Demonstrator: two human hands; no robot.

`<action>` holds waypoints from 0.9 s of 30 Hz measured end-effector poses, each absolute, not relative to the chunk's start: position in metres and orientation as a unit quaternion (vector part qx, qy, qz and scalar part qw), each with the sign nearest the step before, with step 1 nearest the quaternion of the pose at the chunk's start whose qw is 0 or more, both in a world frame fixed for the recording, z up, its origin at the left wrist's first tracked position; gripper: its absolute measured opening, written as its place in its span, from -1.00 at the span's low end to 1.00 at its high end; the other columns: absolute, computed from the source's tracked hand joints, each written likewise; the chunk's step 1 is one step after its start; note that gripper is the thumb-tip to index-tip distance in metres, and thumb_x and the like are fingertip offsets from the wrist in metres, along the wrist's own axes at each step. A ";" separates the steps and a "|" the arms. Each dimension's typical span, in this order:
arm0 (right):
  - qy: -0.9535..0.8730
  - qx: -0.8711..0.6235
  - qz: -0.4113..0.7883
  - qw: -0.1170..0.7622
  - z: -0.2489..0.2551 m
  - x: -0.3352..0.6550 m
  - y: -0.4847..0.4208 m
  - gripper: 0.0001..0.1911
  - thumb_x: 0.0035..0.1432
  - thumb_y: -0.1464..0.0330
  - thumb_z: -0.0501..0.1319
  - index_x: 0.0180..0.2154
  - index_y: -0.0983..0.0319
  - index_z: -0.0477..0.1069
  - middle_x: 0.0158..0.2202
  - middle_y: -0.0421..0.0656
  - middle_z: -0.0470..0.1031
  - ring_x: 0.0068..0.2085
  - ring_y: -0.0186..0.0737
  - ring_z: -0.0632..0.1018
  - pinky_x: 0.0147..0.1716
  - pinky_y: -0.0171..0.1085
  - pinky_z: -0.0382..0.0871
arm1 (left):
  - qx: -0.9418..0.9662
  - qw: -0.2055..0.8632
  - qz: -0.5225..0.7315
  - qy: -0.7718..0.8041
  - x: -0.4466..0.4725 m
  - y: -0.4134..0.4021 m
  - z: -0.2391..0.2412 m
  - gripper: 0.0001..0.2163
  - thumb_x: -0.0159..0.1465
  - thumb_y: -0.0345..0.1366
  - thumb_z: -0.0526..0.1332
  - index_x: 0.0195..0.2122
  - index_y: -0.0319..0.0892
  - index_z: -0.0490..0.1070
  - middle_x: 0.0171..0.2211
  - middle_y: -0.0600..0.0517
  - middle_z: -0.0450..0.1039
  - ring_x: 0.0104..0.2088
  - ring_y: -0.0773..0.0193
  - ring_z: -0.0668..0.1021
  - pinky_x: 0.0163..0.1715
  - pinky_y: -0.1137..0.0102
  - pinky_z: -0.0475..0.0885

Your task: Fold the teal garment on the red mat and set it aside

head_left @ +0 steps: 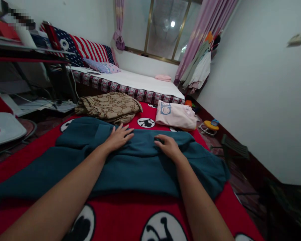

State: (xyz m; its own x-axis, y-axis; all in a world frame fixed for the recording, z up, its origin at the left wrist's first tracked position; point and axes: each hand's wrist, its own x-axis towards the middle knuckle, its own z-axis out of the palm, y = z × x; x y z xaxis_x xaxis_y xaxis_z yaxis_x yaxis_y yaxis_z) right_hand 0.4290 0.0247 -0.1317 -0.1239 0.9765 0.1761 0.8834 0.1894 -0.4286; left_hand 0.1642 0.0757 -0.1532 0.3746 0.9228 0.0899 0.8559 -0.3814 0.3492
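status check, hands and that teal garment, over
Left hand flat on teal garment. Right hand pinching its fold. Brown patterned garment lies just beyond.

Dim room; lamp glare in window [165, 30]; edges warped, corners blurred.

Three garments: one teal [140, 164], one brown [110, 107], one pink [177, 115]; two hands

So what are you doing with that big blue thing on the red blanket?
A person is leaning over a teal garment spread out on a red blanket with black-and-white cartoon patches. Both hands lie on it: the left hand flat with fingers spread, the right hand resting near a fold in the cloth. Just beyond sit a brown patterned garment and a folded pink garment.
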 end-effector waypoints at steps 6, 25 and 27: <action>-0.499 -0.720 -0.067 0.477 -0.127 0.503 0.035 -0.59 0.03 0.42 0.13 -0.05 0.29 0.48 0.08 0.03 0.44 0.16 -0.05 0.38 0.20 -0.12 0.16 | 0.818 0.074 0.111 0.559 0.164 0.074 -0.157 -0.40 0.27 0.10 0.03 0.28 -0.03 0.21 0.38 -0.12 -0.08 0.37 -0.14 -0.07 0.26 -0.13 -0.14; -0.486 -0.831 0.094 0.255 -0.126 0.547 0.025 -0.85 -0.03 0.35 0.23 -0.40 0.20 0.58 -0.45 -0.13 0.57 -0.31 -0.20 0.57 -0.33 -0.35 0.33 | 0.893 0.140 0.115 0.411 0.199 0.055 -0.162 -0.42 0.34 0.14 -0.11 0.30 0.04 0.15 0.37 0.01 0.00 0.36 0.02 0.05 0.30 -0.02 -0.12; -0.510 -0.829 0.103 0.205 -0.123 0.545 0.023 -0.84 0.00 0.36 0.22 -0.42 0.21 0.58 -0.45 -0.14 0.57 -0.34 -0.22 0.56 -0.36 -0.36 0.31 | 0.893 0.140 0.114 0.413 0.199 0.055 -0.162 -0.42 0.34 0.15 -0.10 0.30 0.03 0.15 0.37 0.01 0.00 0.36 0.03 0.05 0.30 -0.01 -0.13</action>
State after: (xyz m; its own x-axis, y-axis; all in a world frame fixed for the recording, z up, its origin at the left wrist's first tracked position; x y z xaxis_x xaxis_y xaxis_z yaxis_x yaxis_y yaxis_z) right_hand 0.5449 0.0228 -0.1232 0.4591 0.8875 0.0385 0.8035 -0.3964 -0.4442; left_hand 0.1987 0.0549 -0.1624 0.6336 0.7686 0.0883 0.7050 -0.6206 0.3432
